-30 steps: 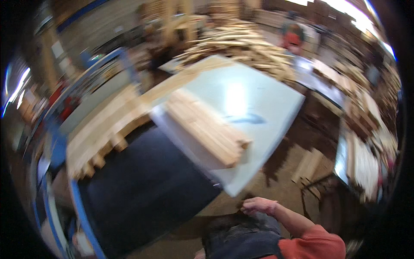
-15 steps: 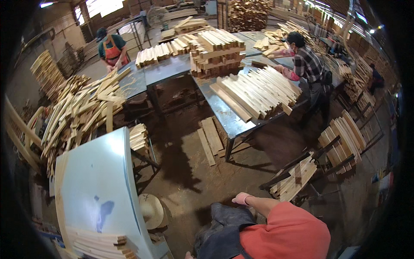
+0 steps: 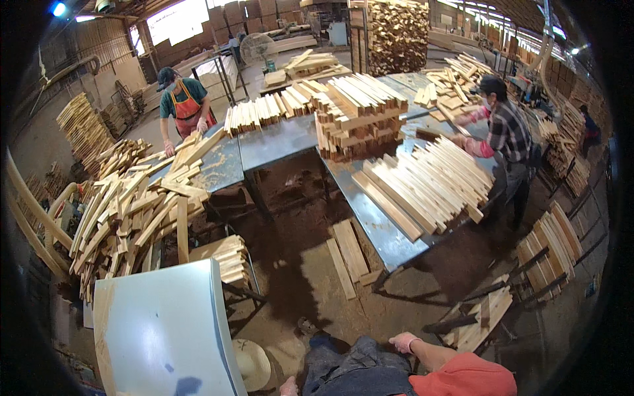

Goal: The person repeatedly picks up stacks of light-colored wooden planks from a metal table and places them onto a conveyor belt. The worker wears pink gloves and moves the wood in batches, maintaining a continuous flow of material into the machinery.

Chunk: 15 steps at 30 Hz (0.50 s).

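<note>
Right hand is resting on the thigh of the dark trousers, fingers loosely curled, gripping nothing. Left hand is barely showing at the lower edge; can't tell open or closed. Pale counter is sitting just left of it. Loose boards are lying on the sawdust floor ahead. Two co-workers are sorting wood slats at the metal counter beyond.

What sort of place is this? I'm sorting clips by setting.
Most likely a woodworking shop or timber mill. Cut wooden slats lie in rows on long metal tables, a loose heap of offcuts sits to the left, and stacked lumber fills the back wall.
</note>
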### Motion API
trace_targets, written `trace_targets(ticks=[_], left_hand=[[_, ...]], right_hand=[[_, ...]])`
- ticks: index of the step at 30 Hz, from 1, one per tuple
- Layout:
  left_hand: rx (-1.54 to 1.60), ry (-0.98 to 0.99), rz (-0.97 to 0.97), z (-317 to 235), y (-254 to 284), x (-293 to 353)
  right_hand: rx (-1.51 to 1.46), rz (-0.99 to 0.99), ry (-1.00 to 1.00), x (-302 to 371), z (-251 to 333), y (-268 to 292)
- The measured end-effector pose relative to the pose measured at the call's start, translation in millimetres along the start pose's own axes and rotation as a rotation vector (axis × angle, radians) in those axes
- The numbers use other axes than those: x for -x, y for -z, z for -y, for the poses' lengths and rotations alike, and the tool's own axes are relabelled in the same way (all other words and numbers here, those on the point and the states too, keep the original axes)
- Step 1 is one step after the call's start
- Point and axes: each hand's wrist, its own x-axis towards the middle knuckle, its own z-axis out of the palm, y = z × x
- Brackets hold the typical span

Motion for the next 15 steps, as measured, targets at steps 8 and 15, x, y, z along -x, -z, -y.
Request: trace_targets(ticks=[8,15], left_hand=[[0.287,0.119,-0.138,-56,116,-186],[0.261,-0.013,0.007,-322,275,-265]], right_hand=[[-0.735,-0.231,-0.366,-40,79,169],[-0.908,-0.318,-0.337,-86,143,279]])
